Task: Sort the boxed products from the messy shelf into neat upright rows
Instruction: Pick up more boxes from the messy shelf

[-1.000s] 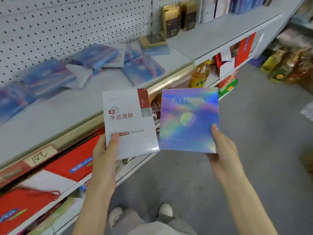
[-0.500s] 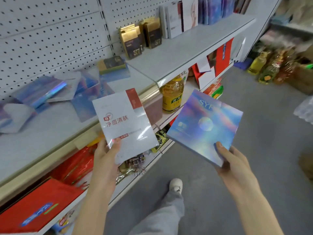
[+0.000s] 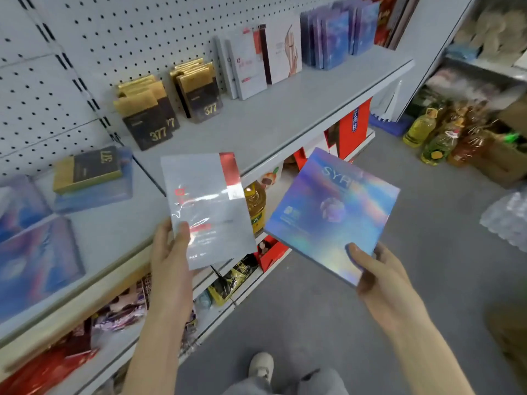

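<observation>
Head view, both hands raised before the shelf (image 3: 285, 115). Left hand (image 3: 171, 260) closed on the lower left corner of a white box (image 3: 208, 212), thumb across its glossy front, red band at upper right, held upright. Right hand (image 3: 376, 277) pinching the lower corner of a holographic blue box (image 3: 333, 212), tilted, lettering "SYR" near the top. Behind, on the shelf: upright black-and-gold boxes (image 3: 148, 121) marked 377, standing white boxes (image 3: 251, 67), blue ones (image 3: 336, 38). At left, flat blue boxes (image 3: 37, 263) lying loose.
</observation>
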The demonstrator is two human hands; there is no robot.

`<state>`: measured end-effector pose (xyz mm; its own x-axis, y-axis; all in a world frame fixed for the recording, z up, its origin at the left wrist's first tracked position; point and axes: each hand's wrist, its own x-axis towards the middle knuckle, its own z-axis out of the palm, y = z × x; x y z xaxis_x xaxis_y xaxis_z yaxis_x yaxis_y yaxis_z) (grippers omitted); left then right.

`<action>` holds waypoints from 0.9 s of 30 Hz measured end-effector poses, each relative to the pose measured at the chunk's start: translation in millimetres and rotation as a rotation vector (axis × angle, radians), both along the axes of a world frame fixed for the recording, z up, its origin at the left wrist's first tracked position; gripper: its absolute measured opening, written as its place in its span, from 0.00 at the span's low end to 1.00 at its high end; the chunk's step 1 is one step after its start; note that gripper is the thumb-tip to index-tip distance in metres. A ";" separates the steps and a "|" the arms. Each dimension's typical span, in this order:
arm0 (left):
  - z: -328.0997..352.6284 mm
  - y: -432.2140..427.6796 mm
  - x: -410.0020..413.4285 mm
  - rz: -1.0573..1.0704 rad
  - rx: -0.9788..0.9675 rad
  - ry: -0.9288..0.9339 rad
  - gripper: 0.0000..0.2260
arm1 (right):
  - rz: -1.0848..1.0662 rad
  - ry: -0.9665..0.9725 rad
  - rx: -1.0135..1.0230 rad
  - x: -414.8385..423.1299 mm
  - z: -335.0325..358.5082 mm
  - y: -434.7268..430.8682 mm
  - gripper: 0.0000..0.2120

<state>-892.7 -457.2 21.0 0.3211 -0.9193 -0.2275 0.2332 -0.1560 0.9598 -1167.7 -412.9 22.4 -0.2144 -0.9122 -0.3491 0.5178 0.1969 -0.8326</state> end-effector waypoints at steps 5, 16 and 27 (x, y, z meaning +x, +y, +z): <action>-1.1 -61.3 -68.1 0.074 0.026 -0.052 0.06 | 0.065 -0.021 0.028 -56.6 -13.9 -76.4 0.22; 17.3 -155.4 -213.5 0.230 0.091 -0.104 0.07 | 0.327 -0.139 -0.114 -186.2 0.3 -256.4 0.17; 2.4 -261.9 -238.3 0.398 0.089 -0.075 0.08 | 0.503 -0.035 -0.071 -214.0 -11.1 -383.8 0.17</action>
